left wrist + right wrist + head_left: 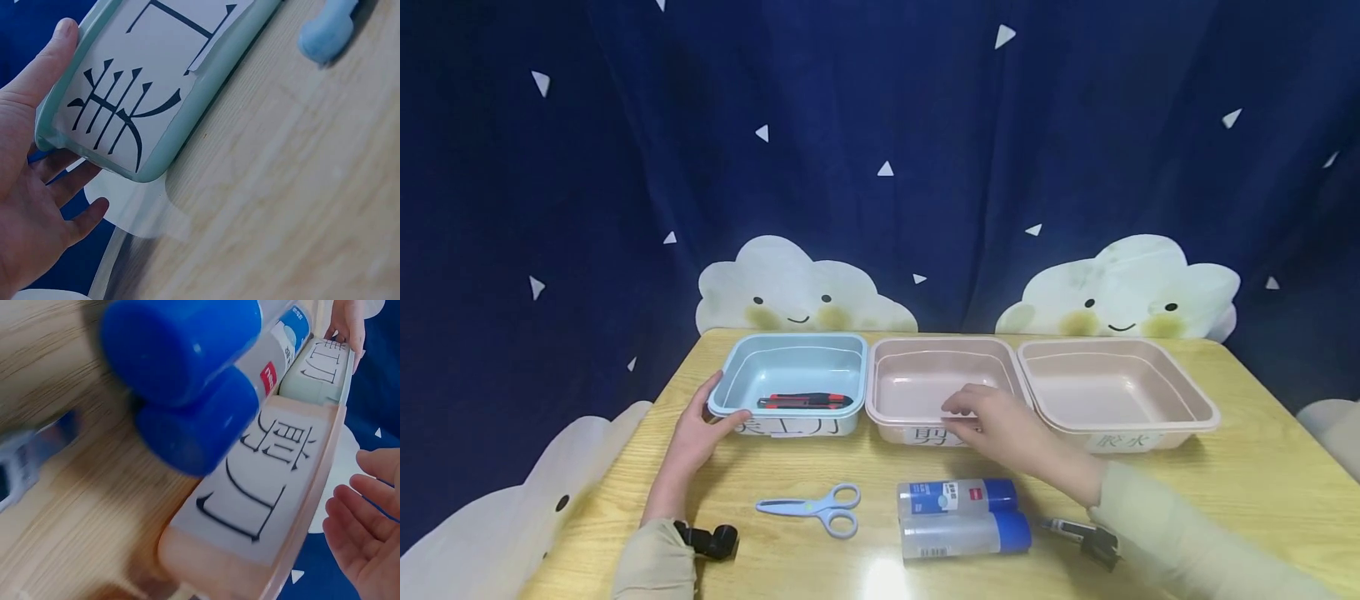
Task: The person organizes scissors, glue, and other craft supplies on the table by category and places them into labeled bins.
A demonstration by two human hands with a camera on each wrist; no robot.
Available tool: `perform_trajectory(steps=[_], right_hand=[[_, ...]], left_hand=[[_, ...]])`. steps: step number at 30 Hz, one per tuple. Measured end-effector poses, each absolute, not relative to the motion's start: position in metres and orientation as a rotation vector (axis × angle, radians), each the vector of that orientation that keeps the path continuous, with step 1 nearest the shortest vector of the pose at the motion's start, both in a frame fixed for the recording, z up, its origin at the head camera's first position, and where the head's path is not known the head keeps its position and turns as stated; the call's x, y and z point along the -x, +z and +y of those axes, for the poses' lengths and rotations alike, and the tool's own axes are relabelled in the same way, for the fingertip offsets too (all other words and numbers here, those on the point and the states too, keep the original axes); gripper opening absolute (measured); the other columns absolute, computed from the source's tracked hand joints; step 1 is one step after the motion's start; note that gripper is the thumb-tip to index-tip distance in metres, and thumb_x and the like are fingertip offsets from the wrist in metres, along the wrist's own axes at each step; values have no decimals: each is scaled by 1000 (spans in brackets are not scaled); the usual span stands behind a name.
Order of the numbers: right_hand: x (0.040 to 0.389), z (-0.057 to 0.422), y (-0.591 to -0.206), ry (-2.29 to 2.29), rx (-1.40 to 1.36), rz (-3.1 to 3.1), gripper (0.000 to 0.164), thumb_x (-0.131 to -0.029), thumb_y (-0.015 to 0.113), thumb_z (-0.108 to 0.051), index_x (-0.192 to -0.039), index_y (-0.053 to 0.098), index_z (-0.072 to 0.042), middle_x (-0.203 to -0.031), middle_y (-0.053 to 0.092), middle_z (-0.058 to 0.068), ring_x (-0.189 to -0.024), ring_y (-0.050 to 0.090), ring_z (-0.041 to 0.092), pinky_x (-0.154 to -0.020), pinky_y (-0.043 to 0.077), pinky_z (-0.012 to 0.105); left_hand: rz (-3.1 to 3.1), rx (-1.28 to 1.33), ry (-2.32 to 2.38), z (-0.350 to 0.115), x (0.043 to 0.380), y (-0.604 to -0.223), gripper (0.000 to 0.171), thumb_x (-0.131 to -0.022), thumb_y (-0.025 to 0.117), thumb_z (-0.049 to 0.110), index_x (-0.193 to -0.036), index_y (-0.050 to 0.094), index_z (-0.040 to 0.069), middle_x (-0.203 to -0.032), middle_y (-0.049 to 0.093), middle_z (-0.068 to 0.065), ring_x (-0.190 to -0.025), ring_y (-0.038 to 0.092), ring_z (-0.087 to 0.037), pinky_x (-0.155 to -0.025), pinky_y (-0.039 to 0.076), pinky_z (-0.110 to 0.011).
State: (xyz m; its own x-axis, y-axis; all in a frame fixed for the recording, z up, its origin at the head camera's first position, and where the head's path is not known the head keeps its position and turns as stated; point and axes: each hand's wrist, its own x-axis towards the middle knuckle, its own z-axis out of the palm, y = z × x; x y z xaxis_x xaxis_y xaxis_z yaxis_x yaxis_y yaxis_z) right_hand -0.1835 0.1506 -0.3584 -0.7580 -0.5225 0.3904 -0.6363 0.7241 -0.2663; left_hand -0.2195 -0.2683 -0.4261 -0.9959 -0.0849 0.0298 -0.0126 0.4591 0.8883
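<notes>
At the left, my left hand (696,435) holds the front left corner of a light blue bin (790,340), thumb along the rim and fingers at its side. Red-and-black utility knives (805,401) lie inside that bin. My right hand (1000,427) hovers over the front rim of the middle pink bin (943,342), loosely bent fingers holding nothing. In the right wrist view the right hand (369,531) appears beside that bin's rim. Blue-handled scissors (816,507) lie flat on the table. Two clear glue bottles (951,497) with blue caps lie side by side.
Another pink bin (1198,410) stands at the right of the row. Paper labels with Chinese characters are on the bins' fronts. A grey-and-black tool (1070,528), kind unclear, lies by the right forearm. Behind the wooden table (820,571) hangs a dark blue curtain (880,208).
</notes>
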Motion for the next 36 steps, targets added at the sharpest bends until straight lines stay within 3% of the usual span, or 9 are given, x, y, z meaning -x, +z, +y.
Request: perform_trajectory(steps=[11,19,28,31,36], right_hand=[[161,189,-359,460,-721,-2769,21,-74,72,-24,-93,69,-14,-87,68,-4,-77,63,12,-70,52,33],[144,214,-361,396,-728,-2836,28,-73,73,-27,-99,68,-19,-84,67,-8,-72,60,8,-63,49,26],[126,242,-375,419,-700,-2910,25,-67,77,-28,-87,65,-19,-73,57,-12,-67,51,1,-58,45,21],[122,250,-380,431,-724,-2955,34,-63,78,-34,-87,62,-18,-73,53,-12,-65,48,1,-55,42,21],[111,266,-391,399,-754,-3068,59,-55,79,-47,-101,57,-16,-76,48,-13,-64,41,-1,-53,38,22]], left_hand=[[-2623,-63,-1581,-270,220,-423,94,-78,70,35,-148,9,19,-150,18,-17,-132,26,-39,-106,27,-51],[-2630,-73,-1576,-268,218,-420,97,-79,69,33,-148,2,19,-150,15,-18,-133,26,-39,-107,26,-49],[-2622,-93,-1591,-267,219,-426,97,-79,71,32,-148,5,18,-149,19,-19,-132,27,-39,-106,28,-49],[-2612,-83,-1600,-267,221,-428,97,-78,71,32,-148,5,18,-149,19,-19,-132,27,-39,-106,28,-49],[-2615,-80,-1590,-267,220,-428,95,-79,70,31,-148,5,17,-149,18,-19,-132,26,-40,-106,28,-50]])
